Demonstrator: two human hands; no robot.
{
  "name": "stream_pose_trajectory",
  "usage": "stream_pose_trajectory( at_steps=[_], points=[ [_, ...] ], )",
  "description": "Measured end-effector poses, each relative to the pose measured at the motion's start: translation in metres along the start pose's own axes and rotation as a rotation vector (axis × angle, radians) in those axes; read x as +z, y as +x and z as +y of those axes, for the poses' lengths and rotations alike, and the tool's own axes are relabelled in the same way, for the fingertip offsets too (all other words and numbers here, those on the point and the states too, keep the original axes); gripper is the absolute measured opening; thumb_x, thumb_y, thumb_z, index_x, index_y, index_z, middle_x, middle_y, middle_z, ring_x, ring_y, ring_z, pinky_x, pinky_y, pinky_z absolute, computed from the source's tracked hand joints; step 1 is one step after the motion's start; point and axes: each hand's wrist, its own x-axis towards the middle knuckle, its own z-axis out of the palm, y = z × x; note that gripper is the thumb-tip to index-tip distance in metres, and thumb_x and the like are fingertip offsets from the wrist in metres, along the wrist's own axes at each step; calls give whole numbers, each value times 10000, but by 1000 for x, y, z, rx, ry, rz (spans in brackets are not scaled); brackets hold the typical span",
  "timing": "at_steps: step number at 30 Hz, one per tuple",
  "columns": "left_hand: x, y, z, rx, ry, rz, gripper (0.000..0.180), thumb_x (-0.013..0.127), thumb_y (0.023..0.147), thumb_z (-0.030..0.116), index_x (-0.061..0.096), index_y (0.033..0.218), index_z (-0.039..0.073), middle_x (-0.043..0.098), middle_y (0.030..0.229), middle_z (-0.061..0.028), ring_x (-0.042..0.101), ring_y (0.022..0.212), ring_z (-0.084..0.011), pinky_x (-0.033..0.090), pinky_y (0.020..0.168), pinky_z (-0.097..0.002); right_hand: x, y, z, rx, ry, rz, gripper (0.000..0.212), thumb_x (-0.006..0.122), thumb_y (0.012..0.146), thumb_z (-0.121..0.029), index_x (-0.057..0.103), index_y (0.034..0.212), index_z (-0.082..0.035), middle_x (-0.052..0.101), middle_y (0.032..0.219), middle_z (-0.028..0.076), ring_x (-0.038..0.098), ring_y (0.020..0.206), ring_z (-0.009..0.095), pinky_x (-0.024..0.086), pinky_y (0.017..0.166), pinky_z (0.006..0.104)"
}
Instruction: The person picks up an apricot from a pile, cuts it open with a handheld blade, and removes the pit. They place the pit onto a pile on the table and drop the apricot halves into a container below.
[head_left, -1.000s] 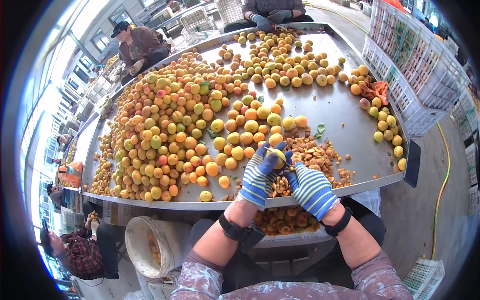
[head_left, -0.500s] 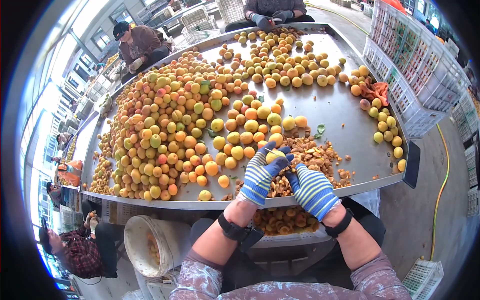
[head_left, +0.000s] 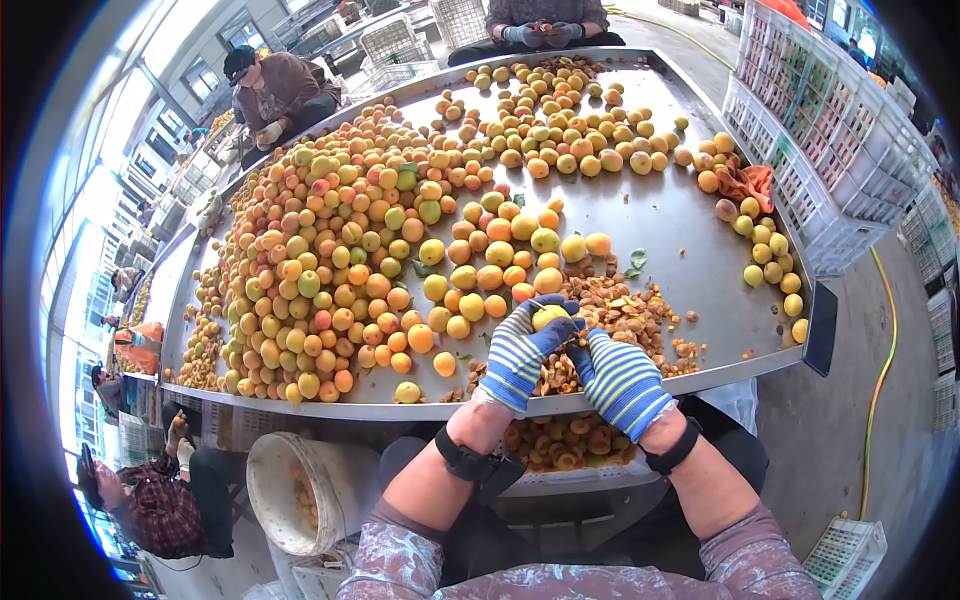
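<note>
Both my hands wear striped blue-and-yellow gloves and meet at the near edge of a big metal sorting table point(head_left: 690, 230). My left hand point(head_left: 520, 350) grips a yellow apricot point(head_left: 549, 316) from the left, and my right hand point(head_left: 618, 378) presses against the same fruit from the right. Just beyond my hands lies a heap of brown pits and scraps point(head_left: 630, 310). A large pile of yellow and orange apricots point(head_left: 350, 260) covers the table's left half.
A crate of halved fruit point(head_left: 565, 445) sits under the table edge before me, with a white bucket point(head_left: 290, 495) to its left. Other people sit at the far side and at the left. White plastic crates point(head_left: 840, 140) are stacked at the right.
My hands have stayed at the table's near edge, working on the same apricot; it has turned slightly between the gloves.
</note>
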Motion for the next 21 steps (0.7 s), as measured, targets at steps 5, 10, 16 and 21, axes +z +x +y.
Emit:
stream_pose_trajectory(
  at_steps=[5, 10, 16, 21],
  points=[
    [5, -3, -4, -147, -530, 64, 396, 622, 927, 293, 532, 1172, -5, 642, 1106, -196, 638, 1025, -269, 565, 788, -354, 3, 0, 0, -46, 63, 55, 281, 541, 940, -261, 578, 1083, -21, 637, 709, 203, 637, 668, 369, 493, 589, 465],
    [14, -4, 4, -151, -261, 185, 295, 631, 923, 232, 579, 1095, -2, 678, 1001, -130, 666, 904, -198, 548, 774, -270, 3, -1, -3, -56, 103, 59, 270, 528, 949, -263, 580, 1075, -30, 649, 755, 210, 641, 708, 376, 503, 619, 461],
    [6, -1, 0, 16, -50, 132, 293, 621, 928, 208, 567, 1111, -15, 684, 995, -125, 662, 904, -176, 547, 800, -295, 17, -1, 3, -56, 475, 43, 268, 521, 963, -217, 606, 1073, 12, 646, 788, 238, 631, 748, 404, 488, 620, 439],
    [6, -4, 6, 1, -226, -19, 354, 631, 922, 226, 545, 1164, -17, 663, 1040, -168, 666, 929, -235, 544, 849, -336, 15, -6, -2, 118, 890, -85, 234, 497, 980, -160, 626, 1038, 28, 644, 732, 162, 612, 641, 255, 467, 592, 359]
  ],
)
